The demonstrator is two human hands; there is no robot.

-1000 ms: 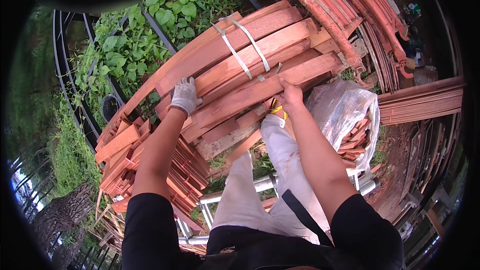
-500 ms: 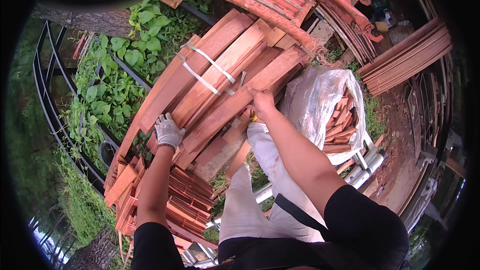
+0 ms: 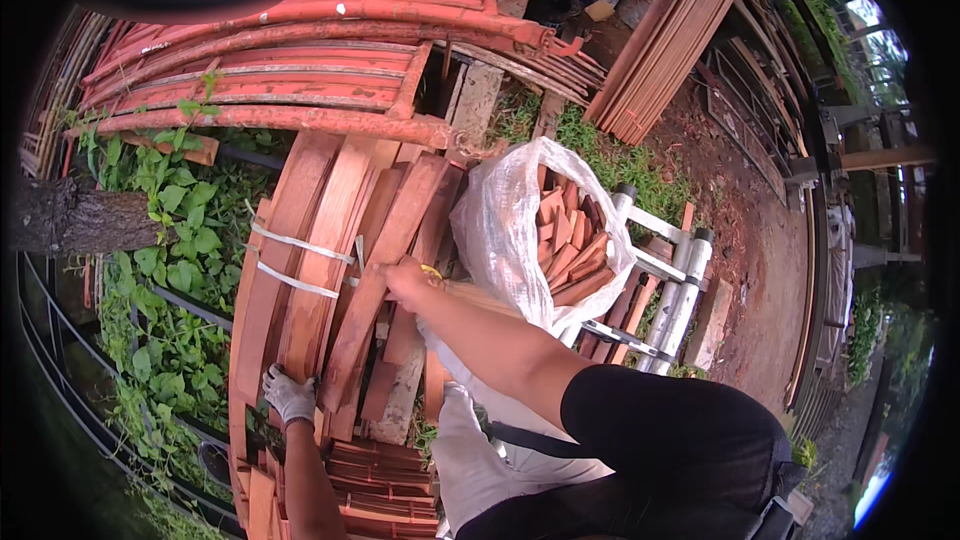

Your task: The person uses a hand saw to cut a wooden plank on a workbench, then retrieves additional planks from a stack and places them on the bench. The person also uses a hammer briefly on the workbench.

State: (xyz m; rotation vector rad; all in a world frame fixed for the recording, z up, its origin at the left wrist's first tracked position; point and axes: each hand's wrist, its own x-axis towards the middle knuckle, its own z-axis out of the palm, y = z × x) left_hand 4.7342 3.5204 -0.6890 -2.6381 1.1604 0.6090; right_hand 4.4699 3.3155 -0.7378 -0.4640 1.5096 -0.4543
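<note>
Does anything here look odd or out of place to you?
A little. The left hand wears a pale glove while the right hand is bare. The pale straps cross neighbouring boards but apparently not the board under the right hand. The red metal frames look worn, their paint patchy.

Honestly a hand fits fine from above over the plank stack (image 3: 310, 325), just watch the pale straps (image 3: 299, 281) crossing it. Far edge is walled off by red metal frames (image 3: 270, 90), a bulky white sack (image 3: 497, 210) crowds the far right corner, leafy vines (image 3: 148, 270) hem in the left edge, and slat bundles (image 3: 380, 485) clog the near one.
</note>
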